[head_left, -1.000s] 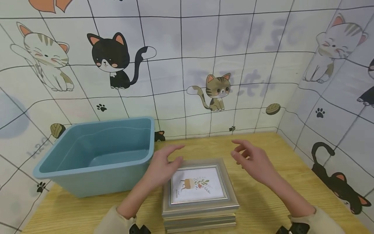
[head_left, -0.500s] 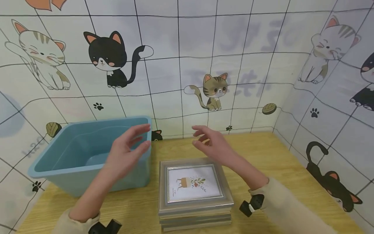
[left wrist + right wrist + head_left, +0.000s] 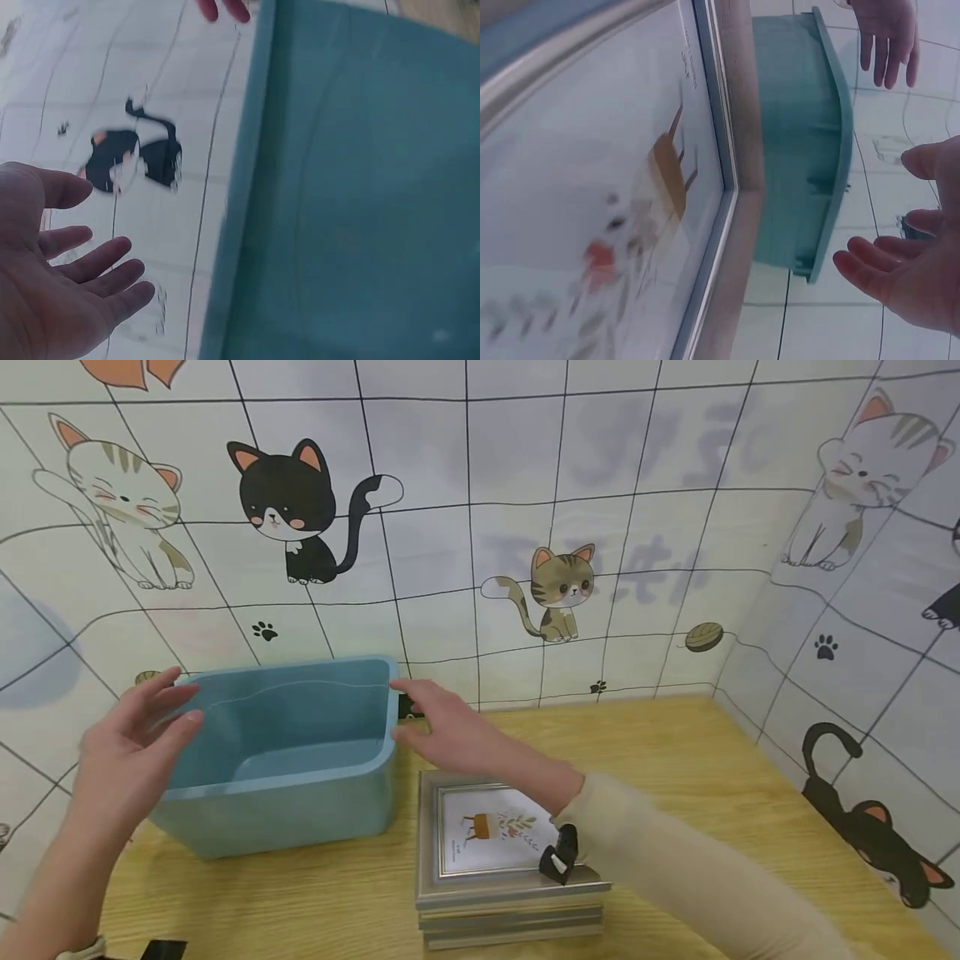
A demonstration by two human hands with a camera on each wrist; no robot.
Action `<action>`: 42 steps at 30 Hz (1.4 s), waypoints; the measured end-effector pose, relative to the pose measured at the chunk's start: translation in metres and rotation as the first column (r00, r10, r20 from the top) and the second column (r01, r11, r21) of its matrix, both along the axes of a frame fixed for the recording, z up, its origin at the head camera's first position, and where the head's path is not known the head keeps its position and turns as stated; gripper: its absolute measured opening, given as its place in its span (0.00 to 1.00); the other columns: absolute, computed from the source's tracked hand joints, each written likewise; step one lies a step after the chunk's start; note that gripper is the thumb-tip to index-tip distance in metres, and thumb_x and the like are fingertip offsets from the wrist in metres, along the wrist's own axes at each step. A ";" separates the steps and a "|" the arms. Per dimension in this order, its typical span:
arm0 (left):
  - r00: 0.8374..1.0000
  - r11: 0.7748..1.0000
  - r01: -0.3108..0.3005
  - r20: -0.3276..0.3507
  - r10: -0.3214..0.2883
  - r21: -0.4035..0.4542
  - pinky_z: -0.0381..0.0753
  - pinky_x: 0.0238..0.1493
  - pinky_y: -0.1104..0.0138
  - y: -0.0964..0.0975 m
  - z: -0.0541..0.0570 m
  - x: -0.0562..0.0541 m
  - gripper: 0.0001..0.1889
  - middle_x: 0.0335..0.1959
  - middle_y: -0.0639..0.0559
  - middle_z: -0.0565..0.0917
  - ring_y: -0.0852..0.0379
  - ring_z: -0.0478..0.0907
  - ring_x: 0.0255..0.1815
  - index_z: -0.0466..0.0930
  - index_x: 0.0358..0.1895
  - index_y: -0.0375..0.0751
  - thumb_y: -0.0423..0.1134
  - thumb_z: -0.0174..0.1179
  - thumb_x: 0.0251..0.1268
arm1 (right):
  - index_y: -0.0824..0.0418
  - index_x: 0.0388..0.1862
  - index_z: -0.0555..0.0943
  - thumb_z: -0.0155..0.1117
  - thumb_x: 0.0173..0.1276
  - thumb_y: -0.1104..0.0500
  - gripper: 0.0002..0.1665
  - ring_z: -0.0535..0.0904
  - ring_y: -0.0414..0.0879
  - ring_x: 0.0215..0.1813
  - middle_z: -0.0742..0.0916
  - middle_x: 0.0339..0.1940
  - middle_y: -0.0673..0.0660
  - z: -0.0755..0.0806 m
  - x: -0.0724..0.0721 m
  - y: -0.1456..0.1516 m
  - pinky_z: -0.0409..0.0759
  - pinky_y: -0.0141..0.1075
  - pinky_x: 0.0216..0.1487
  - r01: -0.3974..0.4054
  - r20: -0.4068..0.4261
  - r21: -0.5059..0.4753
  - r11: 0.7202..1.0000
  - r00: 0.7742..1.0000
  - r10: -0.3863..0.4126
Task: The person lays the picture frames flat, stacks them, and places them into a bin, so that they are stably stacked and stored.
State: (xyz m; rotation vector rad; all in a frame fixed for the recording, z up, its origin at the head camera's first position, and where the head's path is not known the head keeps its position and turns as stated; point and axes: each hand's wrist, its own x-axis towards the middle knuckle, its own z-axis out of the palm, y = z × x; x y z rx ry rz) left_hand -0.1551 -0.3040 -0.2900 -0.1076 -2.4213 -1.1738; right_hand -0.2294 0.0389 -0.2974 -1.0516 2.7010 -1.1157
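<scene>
A blue plastic tub [image 3: 277,814] stands on the left of the table, with nothing visible inside. My left hand [image 3: 131,752] is at its left end, fingers spread and overlapping the rim in the head view. The left wrist view shows this hand [image 3: 67,277] with fingers apart and the tub wall [image 3: 360,187] beside it. At the tub's right rim is my right hand [image 3: 453,727], thumb and fingers parted. In the right wrist view that hand [image 3: 907,262] holds nothing. Below the right forearm lies a stack of silver picture frames [image 3: 487,893], the top one showing a potted-plant print.
The stack sits just right of the tub on a wood-grain table [image 3: 675,793]. A wall covering [image 3: 435,552] with printed cats and grid lines rises behind and along the right side. A black wrist camera [image 3: 558,856] overlaps the top picture frame.
Both hands have moved left, away from the picture frames and over to the two ends of the tub. The tub and the stack stay in place.
</scene>
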 end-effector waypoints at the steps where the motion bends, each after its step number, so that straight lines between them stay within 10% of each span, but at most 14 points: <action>1: 0.999 0.999 -0.036 0.016 0.037 -0.003 0.68 0.48 0.88 -0.009 -0.003 0.002 0.32 0.69 0.67 0.73 0.65 0.69 0.72 0.56 0.82 0.63 0.43 0.55 0.80 | 0.55 0.83 0.58 0.60 0.79 0.51 0.39 0.69 0.52 0.74 0.67 0.80 0.55 -0.001 -0.001 -0.007 0.70 0.46 0.70 -0.003 -0.005 0.021 1.000 1.000 0.003; 7: 0.968 0.972 -0.224 0.100 0.230 -0.068 0.66 0.72 0.61 -0.043 -0.016 0.006 0.34 0.81 0.45 0.59 0.32 0.55 0.78 0.50 0.84 0.61 0.49 0.51 0.81 | 0.53 0.84 0.55 0.58 0.79 0.46 0.42 0.58 0.48 0.81 0.63 0.82 0.54 -0.004 -0.009 -0.037 0.62 0.45 0.76 0.011 -0.024 0.072 0.997 1.000 -0.009; 12: 0.957 0.960 -0.255 0.115 0.268 -0.112 0.54 0.67 0.30 -0.068 -0.029 0.008 0.35 0.82 0.34 0.51 0.21 0.47 0.76 0.50 0.84 0.44 0.47 0.50 0.81 | 0.53 0.85 0.53 0.59 0.79 0.46 0.44 0.54 0.52 0.82 0.60 0.83 0.56 -0.007 -0.013 -0.050 0.59 0.47 0.77 0.055 -0.028 0.132 0.990 0.998 -0.052; 20: 0.952 0.971 -0.217 0.200 0.233 -0.101 0.57 0.67 0.32 -0.083 -0.052 0.002 0.36 0.81 0.30 0.49 0.26 0.47 0.78 0.45 0.84 0.42 0.49 0.48 0.83 | 0.58 0.86 0.45 0.49 0.81 0.37 0.48 0.48 0.59 0.83 0.51 0.85 0.60 -0.016 -0.013 -0.051 0.53 0.56 0.78 0.072 -0.066 0.363 0.929 0.997 -0.051; 24: 0.949 0.976 -0.184 0.240 0.206 -0.113 0.66 0.59 0.30 -0.083 -0.052 -0.005 0.37 0.80 0.25 0.48 0.17 0.51 0.73 0.43 0.84 0.43 0.49 0.49 0.82 | 0.58 0.86 0.42 0.44 0.83 0.39 0.45 0.43 0.58 0.84 0.47 0.86 0.58 -0.019 -0.015 -0.047 0.50 0.59 0.78 0.052 -0.025 0.368 0.928 0.999 -0.046; 31: 0.930 0.989 -0.097 0.343 0.131 -0.114 0.52 0.59 0.22 -0.079 -0.052 -0.010 0.39 0.78 0.21 0.40 0.13 0.41 0.73 0.37 0.83 0.39 0.52 0.44 0.82 | 0.59 0.86 0.38 0.42 0.83 0.39 0.47 0.38 0.58 0.84 0.41 0.86 0.58 -0.017 -0.020 -0.031 0.45 0.62 0.78 0.024 0.056 0.393 0.919 0.997 -0.050; 42: 0.936 0.986 -0.117 0.320 0.149 -0.117 0.52 0.61 0.23 -0.065 -0.058 -0.013 0.38 0.78 0.20 0.46 0.14 0.44 0.73 0.41 0.83 0.39 0.52 0.45 0.82 | 0.66 0.84 0.37 0.40 0.83 0.41 0.47 0.34 0.57 0.84 0.39 0.85 0.64 -0.017 -0.041 -0.012 0.43 0.48 0.80 -0.084 0.080 0.381 0.921 0.995 0.057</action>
